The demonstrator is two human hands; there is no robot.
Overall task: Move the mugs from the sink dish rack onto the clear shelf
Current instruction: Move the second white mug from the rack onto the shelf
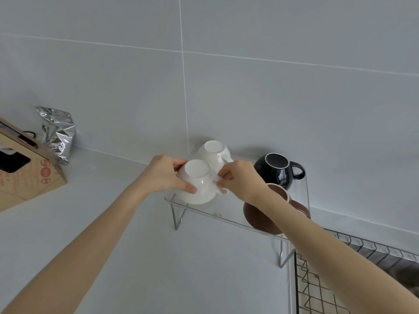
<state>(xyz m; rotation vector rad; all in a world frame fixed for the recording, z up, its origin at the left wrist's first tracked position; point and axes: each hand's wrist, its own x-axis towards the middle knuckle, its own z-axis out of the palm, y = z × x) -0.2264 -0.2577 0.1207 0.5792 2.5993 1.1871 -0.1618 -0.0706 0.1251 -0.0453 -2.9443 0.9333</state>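
From the head camera, you have four mugs upside down on the clear shelf (229,217), which stands on wire legs on the grey counter (140,257) against the tiled wall (249,98). The front white mug (199,184) sits at the shelf's front left corner, close to the edge. Your left hand (165,175) is wrapped around its left side, thumb low on the wall and fingers behind. Your right hand (238,180) is pinched together on its handle at the right. Just behind it, touching or nearly so, stands the second white mug (214,151), handle to the right. The black mug (277,169) sits at the back right, handle pointing right, well apart from the white pair. The brown mug (265,214) is at the front right, right by the shelf edge, and your right forearm crosses over it and hides part of it.

Bare shelf lies between the white mugs and the dark ones. To the left, the counter is open up to a cardboard box (25,168) and a crumpled foil bag (57,132) by the wall. At lower right, the wire dish rack (317,288) begins just beside the shelf's right leg; in the part you can see, it holds nothing.
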